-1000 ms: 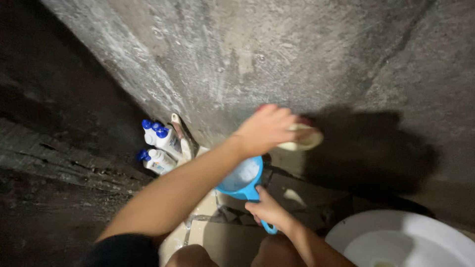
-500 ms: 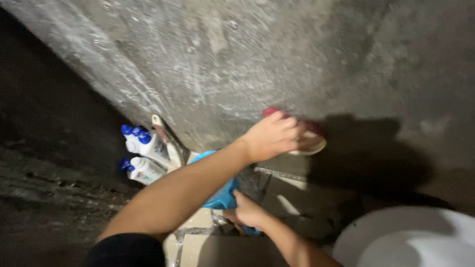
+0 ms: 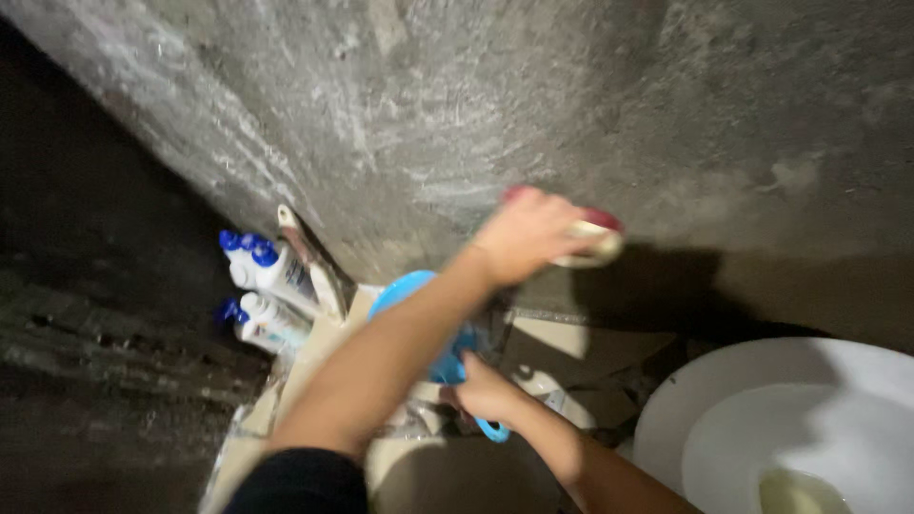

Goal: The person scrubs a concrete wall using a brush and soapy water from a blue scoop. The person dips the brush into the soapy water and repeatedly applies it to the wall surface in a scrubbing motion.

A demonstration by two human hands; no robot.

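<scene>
Hands at work low on a rough concrete wall.

From my remote seat I saw the left hand (image 3: 526, 233) clenched over a cream scrub brush (image 3: 590, 243) with a red edge, pressed against the grey wall (image 3: 571, 105). The right hand (image 3: 484, 392) gripped the handle of a blue scoop (image 3: 419, 314), held below the left forearm. White bottles with blue caps (image 3: 267, 276) stood in the corner; a white toilet bowl (image 3: 762, 409) sat well apart.

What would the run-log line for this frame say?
left hand: presses scrub brush on concrete wall | right hand: grips blue dipper handle
</scene>
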